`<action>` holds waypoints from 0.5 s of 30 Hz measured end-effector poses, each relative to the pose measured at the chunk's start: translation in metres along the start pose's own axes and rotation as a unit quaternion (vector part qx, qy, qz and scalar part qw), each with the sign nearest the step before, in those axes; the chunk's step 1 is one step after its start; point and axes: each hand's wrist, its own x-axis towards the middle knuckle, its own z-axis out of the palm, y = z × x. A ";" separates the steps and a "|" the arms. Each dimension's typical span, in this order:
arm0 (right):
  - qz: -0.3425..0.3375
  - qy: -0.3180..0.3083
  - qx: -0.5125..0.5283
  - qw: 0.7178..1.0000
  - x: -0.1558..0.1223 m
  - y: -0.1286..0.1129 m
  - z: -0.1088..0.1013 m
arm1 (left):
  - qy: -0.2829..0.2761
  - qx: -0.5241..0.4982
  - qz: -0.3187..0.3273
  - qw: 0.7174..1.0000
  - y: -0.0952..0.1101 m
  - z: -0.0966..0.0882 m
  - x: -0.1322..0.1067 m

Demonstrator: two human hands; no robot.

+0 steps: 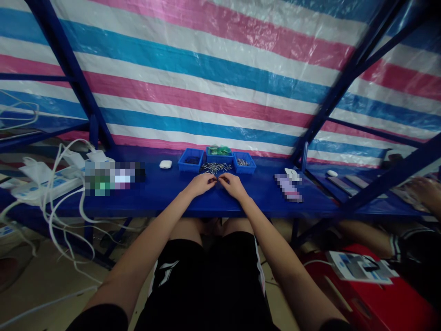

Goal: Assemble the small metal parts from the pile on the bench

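My left hand (203,183) and my right hand (230,184) meet over the blue table, fingertips pinched close together. Between them is something small and dark, too tiny to name. Just beyond my fingers lies a loose pile of small metal pieces (216,167), thin and shiny like pins or screws. Around the pile stand three blue bins: the left bin (184,169) holds dark small parts, the right bin (248,170) holds silvery small parts, and the back bin (209,154) has green plastic bags (220,150) in it.
A white earbud case (166,164) sits left of the bins. Further left are a power strip (51,184) with white cables and a blurred item. At right lies a phone-like item (288,188). Another person's hand (425,193) is at far right. Blue frame posts (327,108) rise behind.
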 end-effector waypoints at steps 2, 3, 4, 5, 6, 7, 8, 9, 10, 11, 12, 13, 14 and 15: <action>0.007 0.005 -0.001 1.000 0.000 0.001 0.000 | 0.004 -0.002 -0.002 1.000 0.001 0.000 0.000; 0.012 0.008 -0.004 1.000 0.000 0.002 0.000 | 0.007 -0.003 -0.005 1.000 0.001 -0.001 0.000; 0.017 0.007 -0.009 1.000 0.000 0.003 0.001 | 0.010 -0.003 -0.007 1.000 0.001 -0.001 0.000; 0.022 0.004 -0.016 1.000 0.000 0.004 0.001 | 0.013 -0.002 -0.010 1.000 0.001 -0.001 -0.001; 0.027 0.000 -0.024 0.999 0.000 0.005 0.002 | 0.015 -0.002 -0.014 1.000 0.002 -0.001 -0.001; 0.030 -0.007 -0.031 0.999 0.000 0.006 0.002 | 0.016 -0.002 -0.018 1.000 0.002 -0.002 -0.001; 0.031 -0.012 -0.034 0.999 0.000 0.007 0.003 | 0.016 0.000 -0.024 1.000 0.002 -0.002 -0.001; 0.030 -0.014 -0.033 0.999 0.000 0.007 0.003 | 0.016 0.003 -0.030 0.999 0.002 -0.002 -0.001; 0.029 -0.011 -0.028 0.999 0.000 0.006 0.003 | 0.015 0.005 -0.036 0.999 0.002 -0.002 -0.001; 0.027 -0.007 -0.021 0.999 0.000 0.006 0.003 | 0.014 0.008 -0.041 0.999 0.002 -0.002 -0.001; 0.024 -0.003 -0.013 1.000 0.000 0.005 0.003 | 0.014 0.010 -0.044 0.999 0.003 -0.003 -0.001; 0.019 -0.001 -0.007 1.000 0.000 0.004 0.002 | 0.014 0.012 -0.046 0.999 0.003 -0.003 -0.001; 0.012 -0.001 -0.004 1.000 0.000 0.003 0.002 | 0.015 0.013 -0.047 0.999 0.004 -0.003 -0.001; 0.004 -0.004 -0.004 1.000 0.000 0.003 0.001 | 0.015 0.014 -0.048 0.999 0.004 -0.003 -0.001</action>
